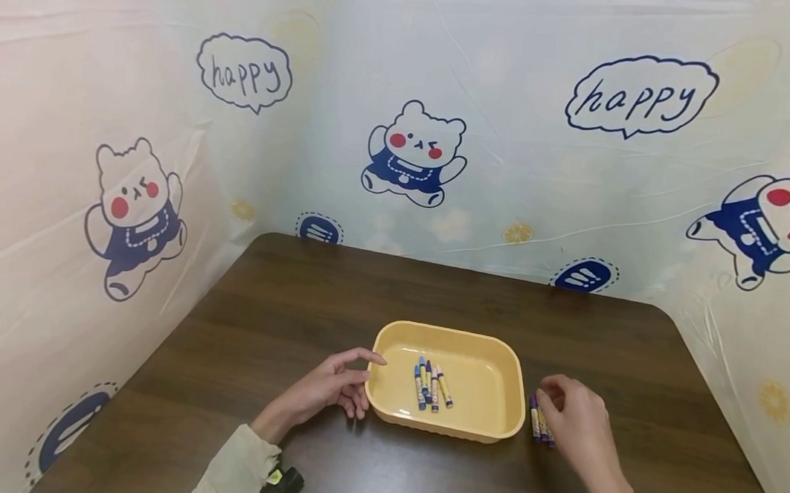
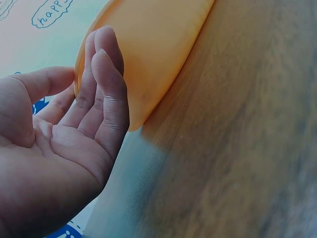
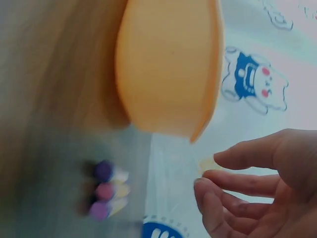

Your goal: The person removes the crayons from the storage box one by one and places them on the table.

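A yellow rectangular tray stands on the table with several crayons lying inside, some blue, some pale. At its left end is my left hand, its thumb and forefinger at the rim and the forefinger reaching over it. The other fingers lie loosely outside the tray wall. To the right of the tray, my right hand hovers over a row of crayons, partly covering them. Their purple and pink ends show in the right wrist view. Between the right thumb and fingers I see nothing.
The dark wooden table reaches back to a cloth printed with bears and speech bubbles, which encloses the back and sides. On the left wrist is a black strap device.
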Tool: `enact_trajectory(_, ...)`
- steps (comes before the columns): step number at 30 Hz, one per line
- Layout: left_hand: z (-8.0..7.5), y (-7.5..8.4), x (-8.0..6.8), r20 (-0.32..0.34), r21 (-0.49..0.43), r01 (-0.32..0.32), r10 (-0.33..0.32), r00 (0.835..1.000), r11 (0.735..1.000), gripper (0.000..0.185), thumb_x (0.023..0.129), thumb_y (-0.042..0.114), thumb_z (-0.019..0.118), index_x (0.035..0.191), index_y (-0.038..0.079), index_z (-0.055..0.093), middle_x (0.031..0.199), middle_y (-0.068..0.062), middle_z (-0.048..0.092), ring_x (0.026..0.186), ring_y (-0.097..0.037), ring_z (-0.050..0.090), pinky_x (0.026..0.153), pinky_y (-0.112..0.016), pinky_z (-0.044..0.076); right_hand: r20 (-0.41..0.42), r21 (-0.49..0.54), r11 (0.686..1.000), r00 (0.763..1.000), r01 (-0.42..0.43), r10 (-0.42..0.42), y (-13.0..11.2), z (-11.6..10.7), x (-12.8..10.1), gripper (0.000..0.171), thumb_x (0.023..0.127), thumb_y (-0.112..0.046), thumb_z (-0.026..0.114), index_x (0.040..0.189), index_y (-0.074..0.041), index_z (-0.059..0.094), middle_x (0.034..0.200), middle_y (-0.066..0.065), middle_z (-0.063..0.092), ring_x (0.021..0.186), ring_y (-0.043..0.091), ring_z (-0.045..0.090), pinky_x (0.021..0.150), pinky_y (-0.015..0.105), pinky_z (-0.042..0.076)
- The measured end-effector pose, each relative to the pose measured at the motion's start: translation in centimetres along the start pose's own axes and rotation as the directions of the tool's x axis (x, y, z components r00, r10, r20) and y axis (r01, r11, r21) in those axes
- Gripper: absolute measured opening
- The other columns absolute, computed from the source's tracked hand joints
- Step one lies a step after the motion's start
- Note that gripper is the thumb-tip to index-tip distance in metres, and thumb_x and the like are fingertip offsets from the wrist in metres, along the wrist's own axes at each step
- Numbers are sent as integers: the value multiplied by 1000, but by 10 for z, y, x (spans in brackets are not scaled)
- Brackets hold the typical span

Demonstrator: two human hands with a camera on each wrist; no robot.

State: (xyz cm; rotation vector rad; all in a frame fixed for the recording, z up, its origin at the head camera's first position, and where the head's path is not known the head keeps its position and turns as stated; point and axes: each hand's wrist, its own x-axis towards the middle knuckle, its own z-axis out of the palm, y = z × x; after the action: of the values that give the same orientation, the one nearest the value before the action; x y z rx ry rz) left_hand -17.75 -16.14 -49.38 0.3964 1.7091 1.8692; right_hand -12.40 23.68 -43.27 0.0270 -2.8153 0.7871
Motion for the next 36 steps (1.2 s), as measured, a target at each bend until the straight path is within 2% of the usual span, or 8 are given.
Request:
enact_trajectory(6,0,0,0,-8,6,14,-14,1000,1000,34,106,17,48,139,12,51,81,-14,71,66,-23,69,58,-32,56,-55,22,996,995,84,-82,-23,4,13,12,89,-10,71,97,-2,73,84,7,68,76,19,62,64,36,53)
enact_trajectory(13,2,1,-1,-4,5,18,-18,1000,1000,35,106,17,47,141,11,50,81,-13,70,67,-22,69,58,-32,56,11,58,992,993,114,-114,-40,15,27,10,89,-10,71,96,-3,73,82,5,67,74,17,60,62,30,52)
enact_trajectory(29,1,0,-1,-9,6,13,-13,1000,1000,35,106,17,47,140,11,49,81,-14,71,66,-22,68,57,-31,55,130,79,992,986,97,-107,-75,46,41,18,87,-10,74,103,-3,71,88,5,65,80,21,60,70,34,55)
enact_trajectory(36,1,1,-2,-7,5,9,-9,1000,1000,34,106,17,47,139,12,50,82,-15,70,67,-23,68,58,-31,55,171,77,989,976,127,-138,-87,65,41,19,84,-9,76,101,-2,71,86,7,65,75,19,62,64,32,53)
